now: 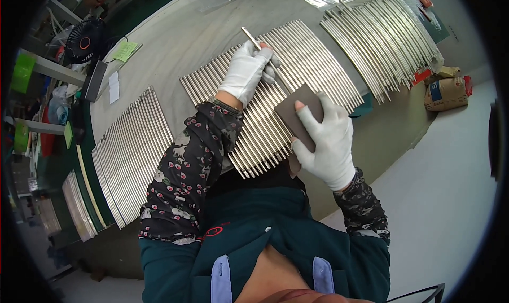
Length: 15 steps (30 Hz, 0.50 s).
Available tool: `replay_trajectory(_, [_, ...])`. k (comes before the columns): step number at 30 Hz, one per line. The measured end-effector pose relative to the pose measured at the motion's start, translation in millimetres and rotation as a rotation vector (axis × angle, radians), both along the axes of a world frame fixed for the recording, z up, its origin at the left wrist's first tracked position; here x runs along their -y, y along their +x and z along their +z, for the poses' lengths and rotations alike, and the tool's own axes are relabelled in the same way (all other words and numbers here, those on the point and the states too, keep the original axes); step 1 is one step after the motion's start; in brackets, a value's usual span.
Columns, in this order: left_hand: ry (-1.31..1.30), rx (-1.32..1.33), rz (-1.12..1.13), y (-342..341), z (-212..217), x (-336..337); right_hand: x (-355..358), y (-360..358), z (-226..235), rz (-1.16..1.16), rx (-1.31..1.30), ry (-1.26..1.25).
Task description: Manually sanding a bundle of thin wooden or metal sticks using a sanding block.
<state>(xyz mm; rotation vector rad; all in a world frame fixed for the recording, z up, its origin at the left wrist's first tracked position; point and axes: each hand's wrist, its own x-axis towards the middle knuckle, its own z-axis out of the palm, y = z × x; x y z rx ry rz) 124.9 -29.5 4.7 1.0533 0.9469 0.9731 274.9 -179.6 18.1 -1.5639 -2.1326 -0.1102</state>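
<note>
Rod [248, 34] runs slantwise over the middle row [313, 59], its far end poking past that row's far edge, with your left hand [249, 69] curled around it. Your right hand [330, 144] clasps a block [287, 113] (grey-brown, flat-faced) between thumb and fingers, over the middle row's near right part; you have it against or just beside the rod, and I cannot tell which. Another row [135, 160] lies left of the middle row, and a third row [382, 46] right of it.

Past the left edge of the grey worktable [159, 48] we see white frame bars [58, 69]; beyond its far-right corner, a pale wall [475, 40].
</note>
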Motion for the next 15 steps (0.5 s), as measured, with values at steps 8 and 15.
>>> replay_trajectory(8, [-0.012, -0.008, 0.014, 0.9, 0.0, 2.1, -3.2, 5.6, -5.9, -0.073, 0.023, 0.054])
replay_trajectory(15, [-0.012, -0.010, 0.008, -0.4, -3.3, 1.1, -8.6, -0.1, -3.6, -0.066, 0.037, 0.063])
